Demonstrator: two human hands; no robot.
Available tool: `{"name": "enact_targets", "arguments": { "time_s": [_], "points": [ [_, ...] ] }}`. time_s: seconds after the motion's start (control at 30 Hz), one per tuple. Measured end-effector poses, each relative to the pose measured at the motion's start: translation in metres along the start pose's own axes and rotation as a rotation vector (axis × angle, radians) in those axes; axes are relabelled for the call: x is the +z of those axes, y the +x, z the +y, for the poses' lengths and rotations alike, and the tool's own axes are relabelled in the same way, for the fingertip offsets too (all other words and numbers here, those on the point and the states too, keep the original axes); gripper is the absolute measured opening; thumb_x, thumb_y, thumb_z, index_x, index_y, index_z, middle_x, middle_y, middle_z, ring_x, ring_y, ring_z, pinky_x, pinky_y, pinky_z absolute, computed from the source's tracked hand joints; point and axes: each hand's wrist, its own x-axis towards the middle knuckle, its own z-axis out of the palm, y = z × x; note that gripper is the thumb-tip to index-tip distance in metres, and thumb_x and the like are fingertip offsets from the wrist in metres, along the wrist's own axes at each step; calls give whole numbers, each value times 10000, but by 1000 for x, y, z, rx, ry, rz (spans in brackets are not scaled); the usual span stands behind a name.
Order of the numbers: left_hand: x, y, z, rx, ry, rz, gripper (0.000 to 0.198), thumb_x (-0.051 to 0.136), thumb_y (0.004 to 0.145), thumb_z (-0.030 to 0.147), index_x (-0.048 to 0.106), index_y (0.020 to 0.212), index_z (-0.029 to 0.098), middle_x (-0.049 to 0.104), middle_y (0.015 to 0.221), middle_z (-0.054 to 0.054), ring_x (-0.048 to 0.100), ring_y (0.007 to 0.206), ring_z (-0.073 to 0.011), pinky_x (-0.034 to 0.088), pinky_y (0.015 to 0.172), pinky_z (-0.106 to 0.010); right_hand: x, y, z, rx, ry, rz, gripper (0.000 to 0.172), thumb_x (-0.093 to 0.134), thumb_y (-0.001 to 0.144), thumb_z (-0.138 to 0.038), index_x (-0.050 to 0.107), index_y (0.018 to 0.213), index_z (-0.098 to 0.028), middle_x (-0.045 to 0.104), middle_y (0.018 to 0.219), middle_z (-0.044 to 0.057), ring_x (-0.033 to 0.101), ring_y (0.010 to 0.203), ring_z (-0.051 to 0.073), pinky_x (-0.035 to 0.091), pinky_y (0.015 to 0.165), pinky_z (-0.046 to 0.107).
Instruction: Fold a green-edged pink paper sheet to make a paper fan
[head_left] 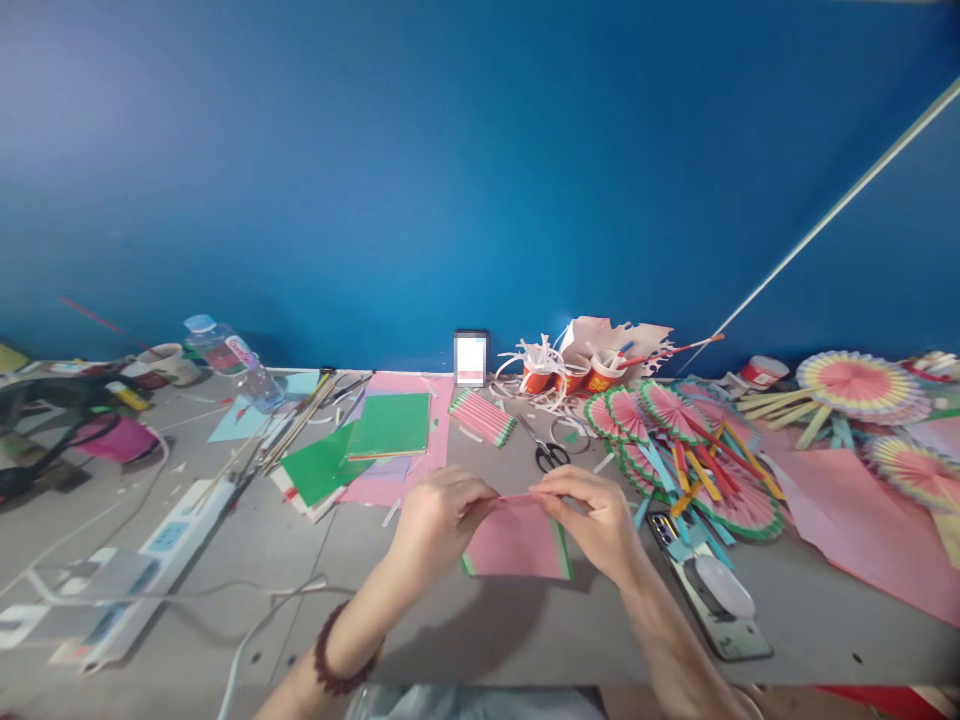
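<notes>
A pink sheet of paper with green side edges (516, 545) hangs between my two hands, its top edge folded into a narrow strip. My left hand (448, 505) pinches the left end of that fold, and a dark beaded bracelet (341, 650) circles the wrist. At the right end, my right hand (592, 510) pinches the fold between thumb and fingers. Just beyond the hands lie black-handled scissors (553, 457) and a pleated pink-and-green paper piece (484, 417).
Green paper sheets (390, 425) lie left of centre. Finished paper fans (694, 440) and a phone (712, 590) are on the right. Red cups (604, 375) and a small screen (471, 360) stand against the blue wall. A power strip (184, 540) with cables and a plastic bottle (236, 355) occupy the left.
</notes>
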Motion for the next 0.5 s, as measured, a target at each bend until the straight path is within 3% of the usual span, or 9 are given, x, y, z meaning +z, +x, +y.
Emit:
{"name": "enact_targets", "arguments": {
  "time_s": [0.33,0.5],
  "points": [
    [0,6,-5,-131,-170,-177,188,565,887,193,726,791,195,716,738,-21,606,639,-125,432,565,-212,4,0,7,97,47,7,141,654,836,-301,723,759,-205,696,763,37,649,712,154,525,597,224],
    [-5,8,-15,-221,-251,-192,165,582,862,233,735,806,208,745,807,-22,659,726,-141,474,608,-207,5,-1,14,169,81,30,165,646,816,-328,720,753,-195,706,787,48,657,711,159,528,566,219]
  ]
}}
